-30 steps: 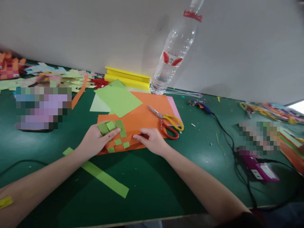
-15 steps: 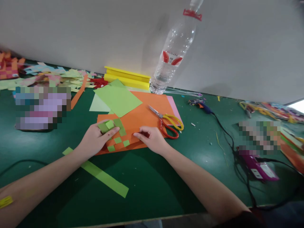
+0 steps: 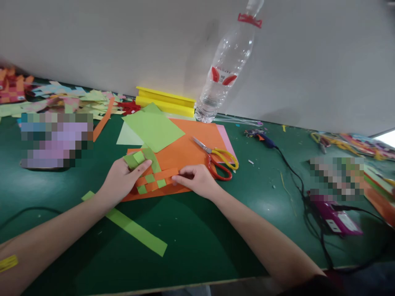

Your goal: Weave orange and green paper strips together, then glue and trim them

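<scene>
A small weave of green and orange paper strips lies on an orange sheet on the green table. My left hand grips the weave's left end, thumb pressing the green strips. My right hand pinches the right end of an orange strip that runs through the weave. A loose green strip lies on the table under my left forearm.
Red-and-yellow scissors rest on the orange sheet right of my hand. A green square sheet, a yellow folded stack and a clear plastic bottle stand behind. Paper scraps at far left; a glue gun and cables at right.
The weave has lifted slightly and shifted left and up. My right hand moved from pressing the sheet to pinching the orange strip's end, which now stretches out from the weave.
</scene>
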Demonstrator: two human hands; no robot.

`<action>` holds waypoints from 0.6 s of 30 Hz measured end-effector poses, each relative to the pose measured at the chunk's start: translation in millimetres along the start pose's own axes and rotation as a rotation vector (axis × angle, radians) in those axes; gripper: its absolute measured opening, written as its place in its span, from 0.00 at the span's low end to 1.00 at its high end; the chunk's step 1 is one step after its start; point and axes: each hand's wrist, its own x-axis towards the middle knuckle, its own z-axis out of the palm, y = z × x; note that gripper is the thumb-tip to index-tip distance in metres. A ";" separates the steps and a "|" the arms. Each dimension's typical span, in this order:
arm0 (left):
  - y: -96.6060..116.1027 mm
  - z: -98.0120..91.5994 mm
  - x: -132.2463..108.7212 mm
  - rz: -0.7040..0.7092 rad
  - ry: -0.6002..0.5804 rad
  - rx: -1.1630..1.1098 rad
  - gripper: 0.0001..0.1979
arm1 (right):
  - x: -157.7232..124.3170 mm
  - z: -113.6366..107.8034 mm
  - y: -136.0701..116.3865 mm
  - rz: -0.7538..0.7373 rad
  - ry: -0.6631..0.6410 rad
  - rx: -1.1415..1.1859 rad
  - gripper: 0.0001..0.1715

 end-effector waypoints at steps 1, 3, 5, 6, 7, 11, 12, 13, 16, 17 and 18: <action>0.7 0.2 0.0 0.007 -0.007 0.000 0.16 | 0.0 -0.5 -0.6 0.019 -0.020 0.031 0.18; 1.8 0.6 0.2 0.014 -0.017 0.001 0.16 | 0.3 -1.5 -1.3 0.061 -0.045 0.102 0.16; 1.9 0.8 0.5 0.014 -0.020 -0.003 0.16 | 0.9 -2.6 -1.6 0.084 -0.062 0.151 0.14; 1.6 0.8 0.6 0.013 -0.023 -0.006 0.16 | 1.2 -3.1 -1.5 0.088 -0.067 0.166 0.14; 1.1 0.8 0.8 0.012 -0.024 -0.008 0.16 | 1.4 -3.5 -1.2 0.089 -0.074 0.174 0.14; -1.1 1.2 1.4 0.019 -0.020 -0.004 0.16 | 2.1 -4.6 1.8 0.088 -0.099 0.189 0.14; -1.3 1.5 1.5 0.022 -0.018 -0.006 0.16 | 2.2 -5.0 2.7 0.086 -0.100 0.186 0.15; -1.4 1.7 1.5 0.024 -0.018 -0.010 0.16 | 2.3 -5.4 3.4 0.082 -0.099 0.180 0.15; -1.1 2.0 1.4 0.009 -0.022 -0.019 0.16 | 2.6 -7.1 5.0 0.083 -0.112 0.184 0.15; -1.0 1.9 1.4 0.001 -0.023 -0.017 0.17 | 2.8 -7.6 5.4 0.090 -0.124 0.194 0.14; -0.8 1.8 1.4 -0.005 -0.023 -0.013 0.17 | 3.1 -8.1 5.7 0.094 -0.136 0.203 0.13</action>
